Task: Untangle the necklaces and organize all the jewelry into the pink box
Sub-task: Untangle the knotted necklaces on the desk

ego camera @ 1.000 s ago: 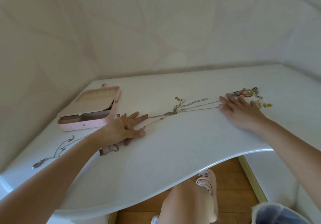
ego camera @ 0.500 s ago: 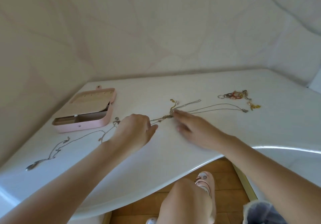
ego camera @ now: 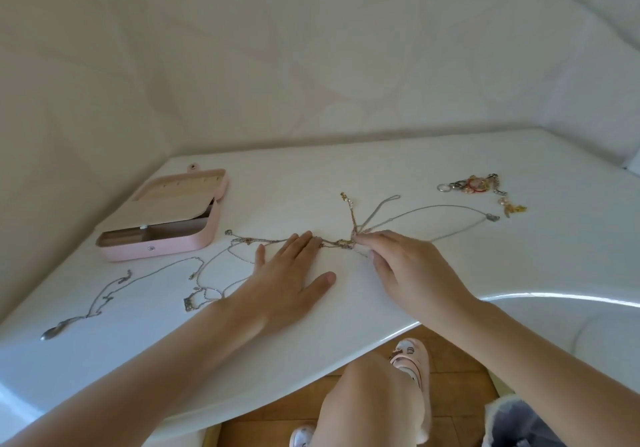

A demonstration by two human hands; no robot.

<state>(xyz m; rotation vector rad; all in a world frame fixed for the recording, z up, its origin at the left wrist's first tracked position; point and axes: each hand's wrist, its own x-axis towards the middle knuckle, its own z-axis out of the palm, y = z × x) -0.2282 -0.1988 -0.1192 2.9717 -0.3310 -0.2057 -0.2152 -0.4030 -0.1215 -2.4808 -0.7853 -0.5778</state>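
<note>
Thin tangled necklaces (ego camera: 381, 216) lie across the white table, knotted near the middle. My left hand (ego camera: 294, 273) lies flat with straight fingers pressing the chains left of the knot. My right hand (ego camera: 401, 263) has its fingers curled and pinches the chains at the knot (ego camera: 346, 242). More chain loops (ego camera: 214, 273) trail left of my left hand, and a separate silver necklace (ego camera: 104, 297) lies at the far left. The pink box (ego camera: 162, 221) stands half open at the back left. A small pile of rings and earrings (ego camera: 479, 186) sits at the back right.
The white table (ego camera: 346, 308) has a curved front edge close to my arms, with wooden floor, a knee and a pink shoe below it. Pale walls close the table in at the back and left. A wall socket shows at the top right.
My left hand has opened from a loose fist and now lies flat on the chains. My right hand stayed at the knot with its fingers curled on it. The view shifted slightly.
</note>
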